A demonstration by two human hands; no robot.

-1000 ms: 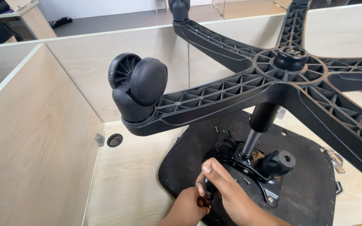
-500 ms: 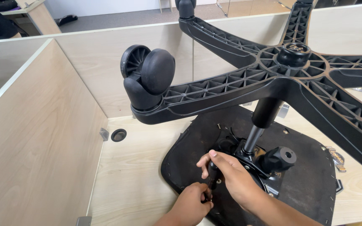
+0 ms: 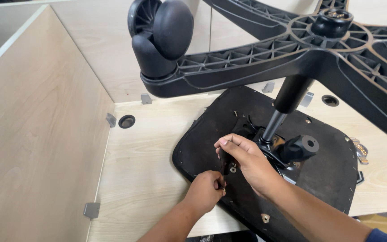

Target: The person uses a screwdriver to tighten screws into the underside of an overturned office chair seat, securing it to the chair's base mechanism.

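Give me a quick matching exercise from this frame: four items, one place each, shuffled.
1. caster wheel
2. cable hole
3. left hand
4. round knob

A. in the desk, near the left partition
B. top of frame, at the end of a base arm
C. right of the gas cylinder, on the mechanism
D. at the seat underside's near edge

Pairs: 1-B, 2-A, 3-D, 4-C

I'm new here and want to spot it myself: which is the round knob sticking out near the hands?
Find the upturned chair seat, a dark pad on the pale desk. At its centre stands the metal column. Just right of its foot, the black cylindrical knob juts out, with a hole in its end.
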